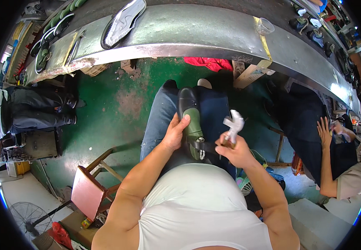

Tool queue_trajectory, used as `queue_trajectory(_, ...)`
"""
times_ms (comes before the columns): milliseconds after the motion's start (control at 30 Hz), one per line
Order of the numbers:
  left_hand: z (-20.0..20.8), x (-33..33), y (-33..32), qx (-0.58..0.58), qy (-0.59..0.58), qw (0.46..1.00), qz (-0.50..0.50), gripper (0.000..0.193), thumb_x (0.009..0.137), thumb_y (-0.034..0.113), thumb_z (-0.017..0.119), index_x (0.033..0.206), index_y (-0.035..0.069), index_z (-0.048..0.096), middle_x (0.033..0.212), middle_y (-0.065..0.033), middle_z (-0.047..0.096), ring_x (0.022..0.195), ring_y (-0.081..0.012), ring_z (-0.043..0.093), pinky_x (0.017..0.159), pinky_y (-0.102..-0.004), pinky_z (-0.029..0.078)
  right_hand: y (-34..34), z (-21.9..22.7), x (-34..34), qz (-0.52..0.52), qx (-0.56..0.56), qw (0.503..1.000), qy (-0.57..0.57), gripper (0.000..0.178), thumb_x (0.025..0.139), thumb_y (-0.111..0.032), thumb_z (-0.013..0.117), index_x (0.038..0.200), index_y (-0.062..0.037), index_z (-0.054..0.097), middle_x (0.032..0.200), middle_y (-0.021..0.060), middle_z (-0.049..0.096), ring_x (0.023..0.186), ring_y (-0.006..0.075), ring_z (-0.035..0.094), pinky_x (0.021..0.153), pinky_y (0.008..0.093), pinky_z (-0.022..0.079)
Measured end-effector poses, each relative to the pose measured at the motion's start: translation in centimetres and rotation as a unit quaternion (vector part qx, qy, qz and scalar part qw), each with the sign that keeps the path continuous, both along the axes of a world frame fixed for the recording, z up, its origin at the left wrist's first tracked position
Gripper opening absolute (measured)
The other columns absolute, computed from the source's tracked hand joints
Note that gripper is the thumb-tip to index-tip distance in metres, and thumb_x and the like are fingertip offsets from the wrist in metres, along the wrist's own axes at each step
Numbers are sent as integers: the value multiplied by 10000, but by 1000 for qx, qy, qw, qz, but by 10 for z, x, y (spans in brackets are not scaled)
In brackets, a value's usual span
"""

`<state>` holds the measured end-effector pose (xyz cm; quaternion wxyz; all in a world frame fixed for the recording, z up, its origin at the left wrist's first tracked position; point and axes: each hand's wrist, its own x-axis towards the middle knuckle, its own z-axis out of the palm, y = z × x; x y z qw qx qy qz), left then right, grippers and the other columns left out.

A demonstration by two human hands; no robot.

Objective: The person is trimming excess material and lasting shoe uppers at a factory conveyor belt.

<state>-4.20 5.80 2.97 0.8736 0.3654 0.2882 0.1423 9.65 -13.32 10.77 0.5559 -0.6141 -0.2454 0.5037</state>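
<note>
A black shoe (186,99) on a green shoe last (193,121) lies lengthwise over my lap, its toe pointing away from me. My left hand (176,131) grips it from the left side, thumb on top of the last. Beside it on the right, my right hand (235,150) is closed around a hammer (234,124), its silver head raised and slightly blurred. A black strap (207,146) runs from the heel end of the shoe towards my right hand; whether the fingers touch it I cannot tell. Pale cord loops hang at the heel end.
A metal-topped workbench (189,25) spans the far side, bearing a shoe upper with white lining (124,23) and a clear plastic cup (265,26). A pink-seated stool (88,191) and a fan (28,221) stand at left. People sit on both sides; red cloth (209,63) lies under the bench.
</note>
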Motion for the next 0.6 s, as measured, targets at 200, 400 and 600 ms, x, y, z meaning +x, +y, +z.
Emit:
queue_trajectory(200, 8, 9, -7, -10, -11, 998, -53, 545, 973, 377, 627, 1386, 69, 450, 1224, -94, 600, 1120, -230, 605, 955, -393, 517, 48, 59, 23, 96, 76, 946, -301, 181, 884, -90, 705, 968, -40, 553, 780, 135, 638, 699, 289, 659, 657, 355, 500)
queue_trajectory(400, 14, -4, -5, -209, -88, 971, -75, 728, 958, 605, 502, 1412, 36, 470, 1298, -199, 605, 1111, -350, 642, 975, -477, 523, 58, 5, 48, 59, -36, 980, -186, 156, 870, -57, 709, 930, -46, 566, 774, 12, 610, 696, 107, 590, 654, 294, 491)
queue_trajectory(600, 17, 6, -8, -276, -90, 956, -25, 753, 945, 631, 503, 1408, 39, 479, 1307, -230, 590, 1140, -363, 623, 1008, -495, 505, 36, -14, 8, 46, -92, 991, -80, 213, 857, -131, 742, 951, -24, 585, 798, 26, 629, 707, 110, 583, 670, 301, 492)
